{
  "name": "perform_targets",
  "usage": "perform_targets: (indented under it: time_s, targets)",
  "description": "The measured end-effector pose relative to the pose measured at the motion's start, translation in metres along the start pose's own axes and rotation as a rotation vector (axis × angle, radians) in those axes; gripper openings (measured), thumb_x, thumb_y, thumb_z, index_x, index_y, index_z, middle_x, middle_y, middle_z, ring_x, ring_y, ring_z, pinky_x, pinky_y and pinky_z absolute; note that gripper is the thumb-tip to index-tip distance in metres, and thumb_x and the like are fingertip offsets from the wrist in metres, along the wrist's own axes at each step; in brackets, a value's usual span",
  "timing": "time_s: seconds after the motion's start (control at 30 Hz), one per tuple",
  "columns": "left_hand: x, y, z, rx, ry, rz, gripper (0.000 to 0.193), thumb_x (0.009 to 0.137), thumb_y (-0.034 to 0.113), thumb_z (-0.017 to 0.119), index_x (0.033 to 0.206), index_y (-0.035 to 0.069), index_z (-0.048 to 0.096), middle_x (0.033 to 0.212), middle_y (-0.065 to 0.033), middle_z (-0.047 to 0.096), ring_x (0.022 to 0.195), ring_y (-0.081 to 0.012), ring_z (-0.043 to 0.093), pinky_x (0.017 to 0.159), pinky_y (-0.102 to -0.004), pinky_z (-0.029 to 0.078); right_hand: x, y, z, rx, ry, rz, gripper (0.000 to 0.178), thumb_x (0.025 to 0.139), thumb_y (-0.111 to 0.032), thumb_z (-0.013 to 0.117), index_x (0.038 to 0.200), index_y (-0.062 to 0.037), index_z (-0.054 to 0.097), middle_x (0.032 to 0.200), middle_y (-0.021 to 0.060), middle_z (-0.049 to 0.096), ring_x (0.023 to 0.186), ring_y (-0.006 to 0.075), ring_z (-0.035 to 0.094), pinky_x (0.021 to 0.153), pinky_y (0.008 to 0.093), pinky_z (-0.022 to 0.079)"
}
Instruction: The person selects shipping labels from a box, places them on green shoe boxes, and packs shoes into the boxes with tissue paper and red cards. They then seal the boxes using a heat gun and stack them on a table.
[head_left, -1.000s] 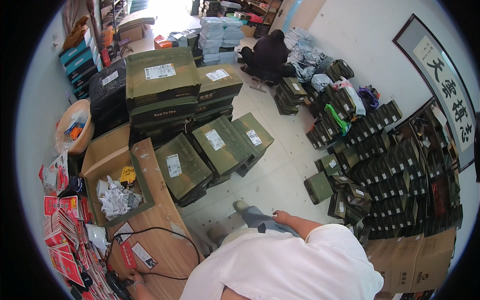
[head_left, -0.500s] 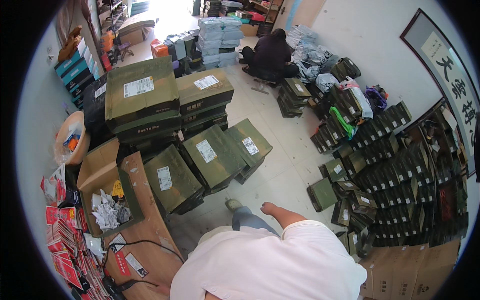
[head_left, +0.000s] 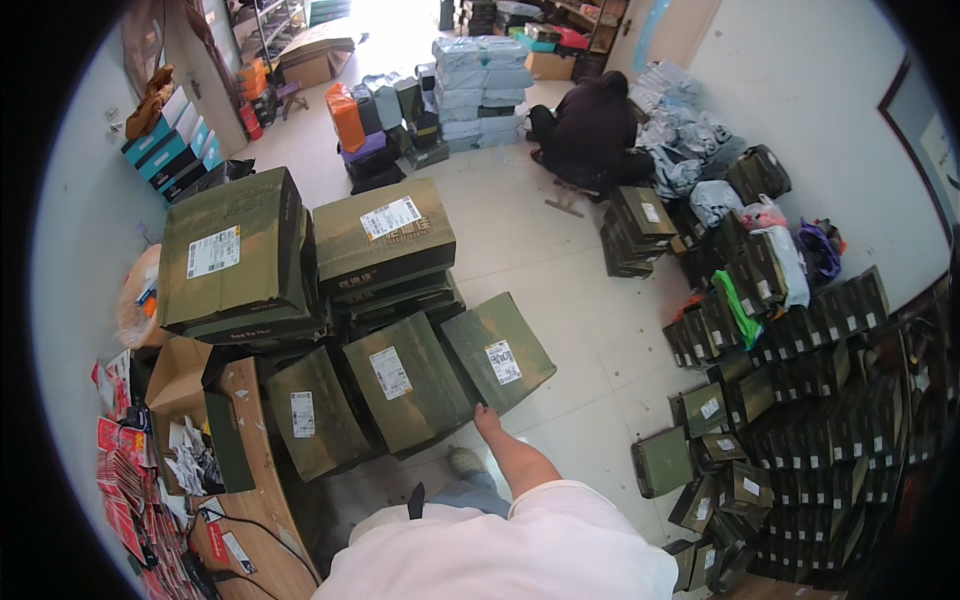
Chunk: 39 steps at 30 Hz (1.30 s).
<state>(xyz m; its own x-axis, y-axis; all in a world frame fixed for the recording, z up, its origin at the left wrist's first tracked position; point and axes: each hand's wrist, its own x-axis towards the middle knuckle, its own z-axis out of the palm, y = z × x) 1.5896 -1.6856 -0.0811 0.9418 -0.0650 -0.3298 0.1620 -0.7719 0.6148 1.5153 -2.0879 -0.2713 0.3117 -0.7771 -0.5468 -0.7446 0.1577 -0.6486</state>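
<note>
My right hand (head_left: 487, 420) reaches forward at the near corner of a camouflage-green carton (head_left: 498, 345) with a white label. It is close against the gap between that carton and the middle green carton (head_left: 408, 385). Its fingertips seem to touch the edge, but their grip is too small to make out. To the left stands a third labelled carton (head_left: 315, 415) in the same row. My left hand is out of view. Behind the row rise two taller stacks, topped by a large carton (head_left: 235, 260) and a brown-green carton (head_left: 385, 235).
A wooden table (head_left: 255, 440) at left bears an opened box (head_left: 235, 440) with crumpled paper. Another person (head_left: 595, 130) sits low at the back beside grey parcels (head_left: 685, 130). Rows of dark shoeboxes (head_left: 810, 430) line the right wall. Wrapped parcels (head_left: 480, 90) stand at the back.
My view has shifted and I have come nearer the carton row. My right hand has moved from over bare floor to the right-hand carton's near corner. The other person stays seated.
</note>
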Motion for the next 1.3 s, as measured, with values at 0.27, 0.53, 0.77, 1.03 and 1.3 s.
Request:
perform_targets:
  time_s: [0.27,0.53,0.77,1.03,1.3]
  targets:
    - [-0.009,0.022,0.015,0.039,-0.031,-0.178,0.069,0.096,0.044,0.056,0.146,0.005,0.030,0.139,-0.0186,0.044,0.118,-0.0306,0.050,0.098,-0.0418,0.043,0.049,-0.006,0.034,0.179,-0.255,0.212,0.077,0.098,-0.062,0.032,0.125,0.0043,0.059,0.131,0.0284,0.056,0.127,0.0401,0.049,0.104,0.0450,0.038]
    - [-0.036,0.009,0.007,0.023,0.007,-0.393,0.067,0.096,0.044,0.056,0.145,0.005,0.031,0.137,-0.0181,0.046,0.117,-0.0297,0.051,0.096,-0.0410,0.044,0.028,-0.060,-0.021,0.415,-0.574,0.501,0.072,0.099,-0.062,0.034,0.132,-0.0025,0.057,0.134,0.0155,0.057,0.126,0.0309,0.050,0.102,0.0401,0.040]
    - [-0.049,0.016,0.007,0.028,0.013,-0.469,0.066,0.096,0.043,0.056,0.145,0.005,0.032,0.135,-0.0175,0.047,0.115,-0.0290,0.052,0.095,-0.0403,0.044,0.059,-0.024,0.019,0.587,-0.515,0.589,0.067,0.099,-0.058,0.040,0.135,-0.0039,0.054,0.131,0.0142,0.060,0.120,0.0273,0.055,0.102,0.0357,0.041]
    - [-0.050,0.015,0.018,0.006,-0.006,-0.479,0.064,0.097,0.043,0.056,0.144,0.006,0.033,0.133,-0.0169,0.049,0.113,-0.0282,0.053,0.094,-0.0394,0.045,0.040,-0.028,-0.012,0.544,-0.709,0.359,0.101,0.083,-0.071,0.058,0.152,-0.0050,0.024,0.153,0.0160,0.032,0.141,0.0311,0.030,0.114,0.0435,0.024]
    - [-0.048,0.018,0.022,-0.007,-0.017,-0.453,0.063,0.097,0.042,0.055,0.143,0.006,0.034,0.131,-0.0163,0.050,0.111,-0.0273,0.054,0.093,-0.0386,0.045,-0.008,-0.101,-0.065,0.089,-0.822,-0.101,0.147,0.061,-0.066,0.081,0.152,0.0016,-0.014,0.158,0.0268,0.008,0.149,0.0345,0.006,0.120,0.0426,0.012]
